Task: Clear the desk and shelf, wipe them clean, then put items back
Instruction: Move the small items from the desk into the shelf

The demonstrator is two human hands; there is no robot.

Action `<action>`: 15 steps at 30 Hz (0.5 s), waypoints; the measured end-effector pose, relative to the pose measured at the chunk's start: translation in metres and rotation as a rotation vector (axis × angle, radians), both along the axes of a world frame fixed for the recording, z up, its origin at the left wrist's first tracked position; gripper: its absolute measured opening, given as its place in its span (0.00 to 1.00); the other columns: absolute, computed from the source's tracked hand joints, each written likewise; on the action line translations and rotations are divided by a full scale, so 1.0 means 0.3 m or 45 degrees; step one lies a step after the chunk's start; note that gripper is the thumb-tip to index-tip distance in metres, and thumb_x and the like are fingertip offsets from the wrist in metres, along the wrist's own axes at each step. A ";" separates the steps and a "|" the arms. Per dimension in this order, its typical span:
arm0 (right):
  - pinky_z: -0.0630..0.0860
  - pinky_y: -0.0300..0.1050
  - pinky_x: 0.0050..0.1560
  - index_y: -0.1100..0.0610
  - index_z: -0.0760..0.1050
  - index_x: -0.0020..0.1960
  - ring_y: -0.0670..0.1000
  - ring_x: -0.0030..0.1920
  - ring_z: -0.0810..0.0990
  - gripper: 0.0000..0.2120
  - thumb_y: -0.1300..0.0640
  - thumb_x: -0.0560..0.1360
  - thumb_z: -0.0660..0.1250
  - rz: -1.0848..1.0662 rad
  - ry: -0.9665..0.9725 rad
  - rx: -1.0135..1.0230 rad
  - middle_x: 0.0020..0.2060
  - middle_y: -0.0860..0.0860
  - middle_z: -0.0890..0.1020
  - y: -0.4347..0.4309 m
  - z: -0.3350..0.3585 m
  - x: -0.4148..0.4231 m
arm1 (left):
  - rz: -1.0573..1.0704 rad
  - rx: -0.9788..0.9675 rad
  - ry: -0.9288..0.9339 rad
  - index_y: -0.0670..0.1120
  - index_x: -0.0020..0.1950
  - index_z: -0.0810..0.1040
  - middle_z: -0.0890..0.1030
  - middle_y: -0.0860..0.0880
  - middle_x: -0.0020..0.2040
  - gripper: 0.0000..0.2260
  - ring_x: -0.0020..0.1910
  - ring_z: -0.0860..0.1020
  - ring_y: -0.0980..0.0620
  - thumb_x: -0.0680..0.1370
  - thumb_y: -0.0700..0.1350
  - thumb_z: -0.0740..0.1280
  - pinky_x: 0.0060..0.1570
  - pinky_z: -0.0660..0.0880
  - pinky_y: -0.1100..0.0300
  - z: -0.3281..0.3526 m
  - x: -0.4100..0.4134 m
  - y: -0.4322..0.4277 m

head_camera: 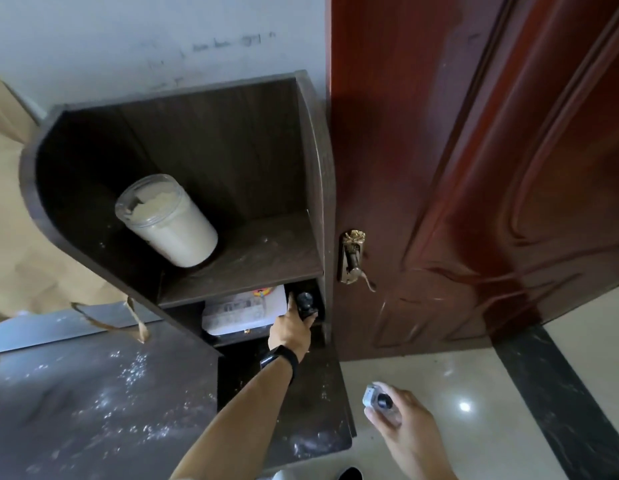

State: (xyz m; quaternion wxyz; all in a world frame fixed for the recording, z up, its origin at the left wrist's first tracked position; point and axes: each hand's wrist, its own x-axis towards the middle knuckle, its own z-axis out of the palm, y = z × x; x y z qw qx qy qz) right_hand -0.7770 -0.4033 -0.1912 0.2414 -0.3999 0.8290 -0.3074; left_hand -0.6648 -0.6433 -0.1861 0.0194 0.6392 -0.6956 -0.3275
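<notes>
Centre frame, the left hand grips a black round-topped object that stands upright in the lower right compartment of the shelf, beside a white printed box. Lower right, the right hand curls round a small clear bottle, black cap facing the camera. On the level above, a clear jar holds pale powder, its top toward upper left.

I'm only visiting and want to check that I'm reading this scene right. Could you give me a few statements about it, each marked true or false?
1. The jar stands on the upper shelf. True.
2. The left hand is empty. False: it grips a dark object below that shelf.
3. The right hand holds a small bottle. True.
4. The desk is spotless. False: white specks are scattered over it.
</notes>
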 end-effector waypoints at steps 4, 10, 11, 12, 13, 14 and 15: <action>0.73 0.33 0.45 0.36 0.75 0.60 0.43 0.45 0.81 0.19 0.42 0.70 0.72 0.149 0.053 0.098 0.47 0.44 0.82 -0.062 0.012 -0.002 | -0.014 -0.086 -0.004 0.54 0.82 0.50 0.81 0.41 0.60 0.29 0.56 0.80 0.38 0.83 0.50 0.59 0.49 0.77 0.50 0.028 0.018 0.056; 0.74 0.44 0.48 0.40 0.64 0.69 0.49 0.53 0.80 0.18 0.42 0.80 0.58 0.435 0.235 0.275 0.57 0.47 0.79 -0.251 0.030 0.040 | -0.192 -0.370 0.180 0.54 0.63 0.77 0.80 0.53 0.59 0.16 0.53 0.80 0.46 0.77 0.45 0.61 0.48 0.79 0.51 0.033 0.144 0.191; 0.75 0.45 0.49 0.42 0.62 0.70 0.50 0.54 0.80 0.18 0.44 0.81 0.56 0.475 0.280 0.271 0.57 0.48 0.78 -0.291 0.038 0.054 | -0.262 -0.494 0.140 0.53 0.62 0.78 0.79 0.52 0.59 0.16 0.53 0.79 0.46 0.75 0.44 0.63 0.48 0.79 0.50 0.025 0.176 0.194; 0.75 0.47 0.49 0.43 0.61 0.72 0.51 0.54 0.80 0.19 0.46 0.82 0.55 0.510 0.327 0.264 0.57 0.49 0.78 -0.331 0.041 0.068 | -0.315 -0.601 0.081 0.52 0.63 0.78 0.78 0.51 0.60 0.18 0.54 0.78 0.46 0.73 0.44 0.64 0.49 0.79 0.50 0.019 0.209 0.190; 0.76 0.49 0.50 0.45 0.60 0.72 0.52 0.54 0.80 0.19 0.47 0.82 0.55 0.545 0.379 0.257 0.57 0.50 0.79 -0.372 0.045 0.081 | -0.340 -0.663 0.012 0.51 0.66 0.76 0.76 0.50 0.64 0.21 0.57 0.77 0.45 0.72 0.44 0.66 0.52 0.79 0.50 0.019 0.243 0.182; 0.76 0.50 0.50 0.46 0.60 0.73 0.54 0.54 0.81 0.20 0.48 0.82 0.56 0.575 0.431 0.257 0.56 0.51 0.79 -0.411 0.050 0.092 | -0.347 -0.672 -0.057 0.51 0.70 0.73 0.73 0.48 0.70 0.24 0.63 0.74 0.44 0.73 0.45 0.66 0.59 0.77 0.49 0.027 0.276 0.170; 0.77 0.51 0.49 0.47 0.61 0.72 0.55 0.53 0.82 0.20 0.48 0.81 0.56 0.599 0.470 0.264 0.55 0.51 0.80 -0.447 0.049 0.100 | -0.338 -0.658 -0.116 0.50 0.75 0.68 0.68 0.47 0.75 0.28 0.70 0.69 0.44 0.74 0.47 0.66 0.67 0.72 0.48 0.032 0.309 0.156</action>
